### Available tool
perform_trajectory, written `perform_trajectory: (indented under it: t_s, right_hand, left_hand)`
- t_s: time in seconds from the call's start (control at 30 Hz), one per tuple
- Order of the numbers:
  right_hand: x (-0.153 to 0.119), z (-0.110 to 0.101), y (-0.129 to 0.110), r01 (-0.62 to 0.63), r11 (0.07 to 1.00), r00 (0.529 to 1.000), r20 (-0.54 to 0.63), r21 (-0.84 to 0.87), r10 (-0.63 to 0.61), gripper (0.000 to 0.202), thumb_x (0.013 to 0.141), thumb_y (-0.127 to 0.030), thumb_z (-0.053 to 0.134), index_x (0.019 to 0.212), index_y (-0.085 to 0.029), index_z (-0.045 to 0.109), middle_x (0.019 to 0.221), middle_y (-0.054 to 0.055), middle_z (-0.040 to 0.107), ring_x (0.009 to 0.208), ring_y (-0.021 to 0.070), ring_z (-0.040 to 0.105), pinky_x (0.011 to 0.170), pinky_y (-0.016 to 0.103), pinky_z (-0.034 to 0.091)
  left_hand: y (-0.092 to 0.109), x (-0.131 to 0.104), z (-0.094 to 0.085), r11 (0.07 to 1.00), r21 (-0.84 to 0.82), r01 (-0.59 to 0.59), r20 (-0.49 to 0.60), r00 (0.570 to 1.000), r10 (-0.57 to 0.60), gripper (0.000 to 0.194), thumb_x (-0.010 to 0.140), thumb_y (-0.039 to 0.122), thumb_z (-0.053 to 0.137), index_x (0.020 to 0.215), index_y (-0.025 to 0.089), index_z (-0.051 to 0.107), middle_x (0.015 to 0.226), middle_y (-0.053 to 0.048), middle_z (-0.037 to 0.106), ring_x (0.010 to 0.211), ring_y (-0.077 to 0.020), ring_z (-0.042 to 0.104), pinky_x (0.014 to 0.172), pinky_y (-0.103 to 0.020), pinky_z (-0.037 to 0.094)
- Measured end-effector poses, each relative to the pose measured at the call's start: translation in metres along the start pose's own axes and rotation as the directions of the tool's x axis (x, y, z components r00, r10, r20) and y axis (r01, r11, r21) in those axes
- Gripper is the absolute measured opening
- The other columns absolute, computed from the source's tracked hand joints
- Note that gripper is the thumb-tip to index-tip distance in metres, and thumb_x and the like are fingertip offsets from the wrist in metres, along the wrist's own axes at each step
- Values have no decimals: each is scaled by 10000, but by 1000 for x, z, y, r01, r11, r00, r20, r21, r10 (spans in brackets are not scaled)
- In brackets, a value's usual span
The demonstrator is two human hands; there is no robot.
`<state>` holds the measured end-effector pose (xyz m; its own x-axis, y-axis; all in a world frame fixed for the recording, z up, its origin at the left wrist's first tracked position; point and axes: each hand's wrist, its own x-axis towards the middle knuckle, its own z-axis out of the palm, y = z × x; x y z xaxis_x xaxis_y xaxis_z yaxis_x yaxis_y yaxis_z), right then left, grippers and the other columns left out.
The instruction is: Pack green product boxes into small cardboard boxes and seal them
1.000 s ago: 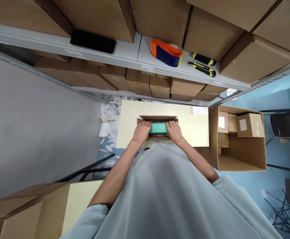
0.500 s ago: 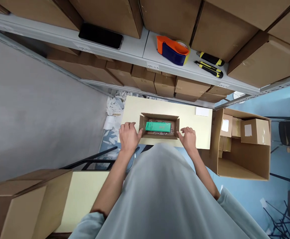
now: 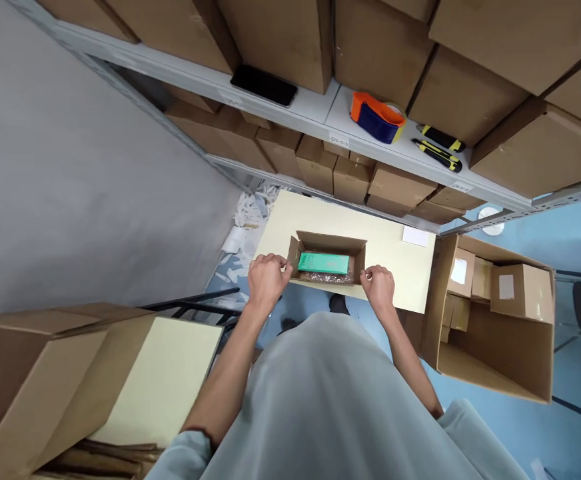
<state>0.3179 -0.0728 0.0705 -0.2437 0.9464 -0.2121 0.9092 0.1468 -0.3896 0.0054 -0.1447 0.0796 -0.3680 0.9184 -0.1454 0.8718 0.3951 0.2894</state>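
A small open cardboard box [image 3: 328,244] stands on a pale yellow table [image 3: 390,253]. Inside it a green packet [image 3: 323,263] lies on clear bubble wrap. My left hand [image 3: 266,280] grips the box's left side flap. On the box's right side, my right hand [image 3: 379,287] holds the flap with bent fingers. Both hands are outside the box, one at each end.
A large open carton [image 3: 490,313] with smaller boxes stands right of the table. The shelf above holds a phone [image 3: 263,85], an orange tape dispenser [image 3: 375,117] and two utility knives [image 3: 438,145]. Paper scraps [image 3: 243,223] litter the floor at left. Another carton [image 3: 30,373] sits at lower left.
My hands left the green packet inside the box and moved out to the box's two side flaps. My view has swung, so the scene sits further right.
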Motion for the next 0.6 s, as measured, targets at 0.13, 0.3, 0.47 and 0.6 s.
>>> perform_trajectory:
  t_s: [0.13,0.3,0.47,0.6]
  right_hand:
    - [-19,15,-31,72,997,997,13,27,-72,193,1048,-233,669,904,-205,795,951,95,819,941,274,749,923,374,501]
    - [-50,44,-94,225,973,972,51,41,-227,181,1024,-253,650,899,-215,776,948,88,816,936,273,747,912,372,513]
    - [-96,86,-183,417,904,904,56,98,-423,188,996,-302,623,862,-224,729,911,91,793,892,274,721,865,370,510]
    - [-140,134,-264,583,802,795,115,130,-596,208,995,-334,606,860,-220,716,908,102,788,891,276,706,865,373,503]
  left_hand:
    - [-38,-46,-12,997,-31,69,-61,996,-70,230,978,313,617,917,214,815,1013,-175,825,1055,-406,737,982,-534,520]
    - [-113,-134,-25,967,-133,215,-195,951,-238,194,960,307,640,882,222,795,996,-163,829,1030,-409,742,976,-540,539]
    - [-197,-249,-31,888,-259,379,-336,827,-451,165,966,314,641,879,239,760,991,-142,822,1023,-375,737,993,-512,550]
    - [-259,-345,-34,817,-333,470,-419,703,-575,170,990,317,621,879,242,725,1004,-136,810,1016,-348,721,994,-482,554]
